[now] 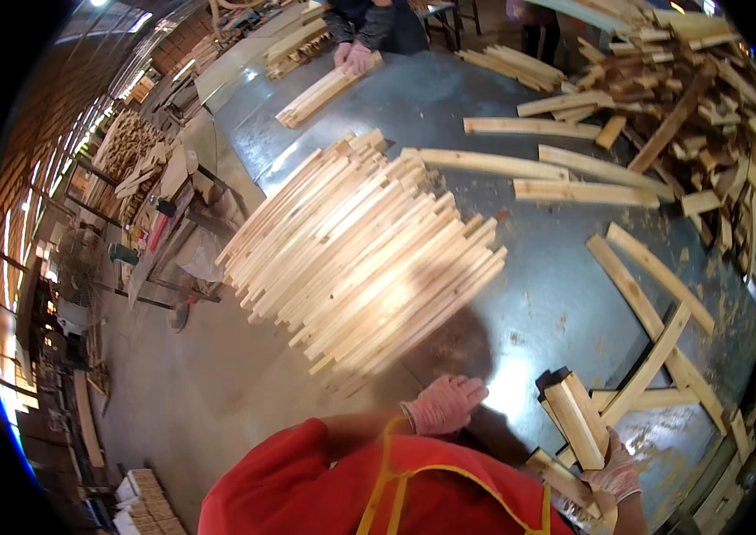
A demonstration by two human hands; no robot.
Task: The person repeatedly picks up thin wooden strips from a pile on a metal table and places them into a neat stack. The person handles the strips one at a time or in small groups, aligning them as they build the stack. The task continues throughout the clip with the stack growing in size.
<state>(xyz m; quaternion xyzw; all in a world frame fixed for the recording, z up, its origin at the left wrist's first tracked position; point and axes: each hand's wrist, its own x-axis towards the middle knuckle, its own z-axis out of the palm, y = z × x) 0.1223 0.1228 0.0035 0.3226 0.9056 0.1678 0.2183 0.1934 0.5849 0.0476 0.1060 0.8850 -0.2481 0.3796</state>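
Observation:
My left hand point(447, 403), in a pink knit glove, is held over the near edge of the table with its fingers stretched out to the right and nothing in them. To its right, my gloved right hand point(615, 473) grips a short, thick wooden block point(578, 421) near its lower end. Shorter wood pieces point(565, 481) lie beside and below that hand, close to my red apron. A broad layer of long, pale wooden strips point(360, 259), side by side and slanting, spreads beyond my left hand.
A metal-topped table point(530, 312) carries crossed wooden slats point(663, 357) at right and loose slats point(565, 160) farther off. Scrap wood is heaped point(699, 107) at the far right. Across the table, a co-worker's gloved hands point(356, 59) rest on boards point(320, 94). Cluttered benches point(164, 205) stand left.

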